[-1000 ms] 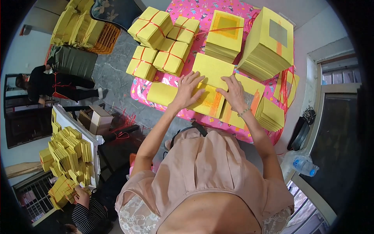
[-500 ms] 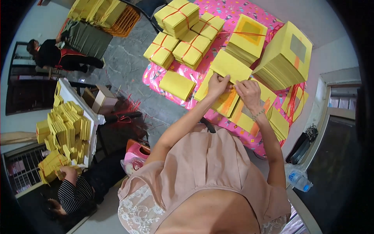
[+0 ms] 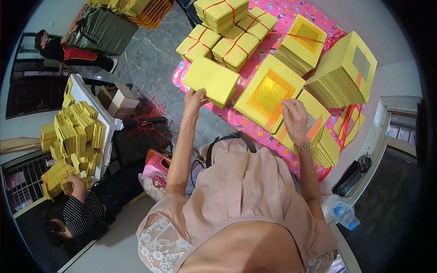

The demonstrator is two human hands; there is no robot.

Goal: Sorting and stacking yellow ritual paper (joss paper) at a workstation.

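1. Pink patterned tablecloth [image 3: 255,129] covers the table; tied yellow paper bundles [image 3: 234,45] lie at 12 o'clock.
2. Left hand [image 3: 195,98] pinches the edge of a plain yellow paper stack [image 3: 211,81], lifted at 11 o'clock.
3. Right hand [image 3: 295,119], fingers spread, rests on the gold-foil paper stack [image 3: 268,93] at 1 o'clock.

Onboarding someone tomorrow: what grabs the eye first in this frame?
Yellow paper everywhere: tied bundles and tall stacks on a pink table at top. At centre the left hand lifts a plain yellow pack, while the right hand rests on a gold-centred sheet. Lower left, a seated person sorts more yellow paper.
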